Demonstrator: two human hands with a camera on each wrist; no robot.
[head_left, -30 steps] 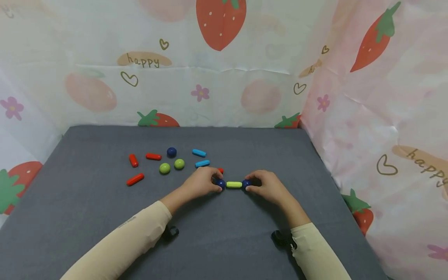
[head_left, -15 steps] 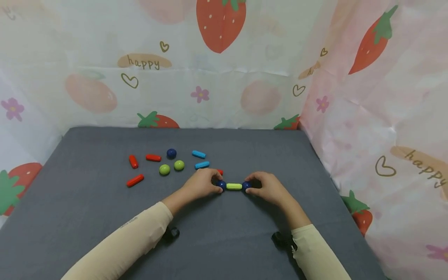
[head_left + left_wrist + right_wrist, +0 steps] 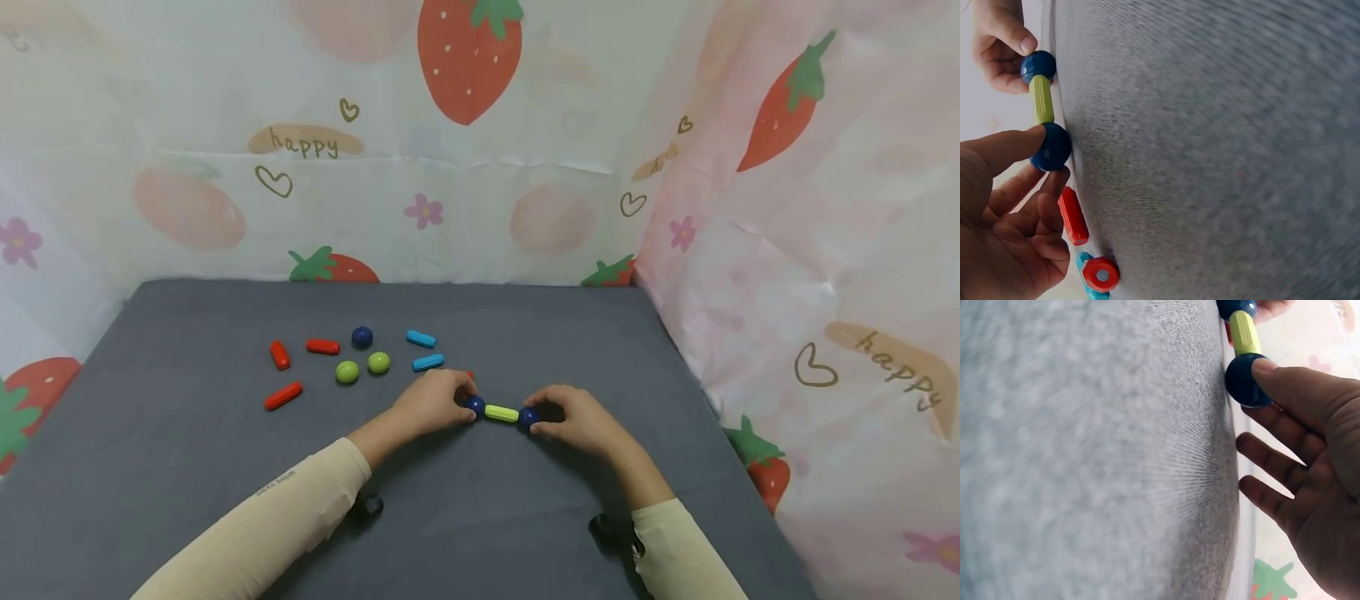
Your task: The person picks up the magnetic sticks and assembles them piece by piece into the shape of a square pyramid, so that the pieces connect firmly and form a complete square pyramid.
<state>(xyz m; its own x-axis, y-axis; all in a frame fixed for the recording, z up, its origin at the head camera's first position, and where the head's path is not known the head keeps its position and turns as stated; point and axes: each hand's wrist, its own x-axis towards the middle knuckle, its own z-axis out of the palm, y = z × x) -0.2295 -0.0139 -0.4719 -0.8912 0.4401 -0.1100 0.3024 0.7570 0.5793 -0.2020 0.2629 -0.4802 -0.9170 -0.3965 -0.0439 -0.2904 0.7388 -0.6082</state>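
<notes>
A yellow-green rod point(image 3: 501, 413) joins two dark blue balls end to end, like a small dumbbell. My left hand point(image 3: 431, 402) pinches the left blue ball point(image 3: 1054, 149) between thumb and fingers. The right blue ball point(image 3: 1247, 380) is pinched by my right hand point(image 3: 581, 421), its other fingers spread apart in the right wrist view. In the head view the joined piece slopes slightly down to the right. A red rod point(image 3: 1073, 216) lies just behind my left hand, mostly hidden by it in the head view.
On the grey table point(image 3: 480, 533), several red rods point(image 3: 283, 396) lie to the left. Near them are two green balls point(image 3: 347, 372) and a dark blue ball point(image 3: 362, 337). Two light blue rods point(image 3: 427, 362) lie behind my left hand. A strawberry-print sheet point(image 3: 450, 167) hangs around the table.
The joined piece has tilted, its right end swinging toward me with my right hand. Both hands keep their hold on the balls. The head view has shifted slightly.
</notes>
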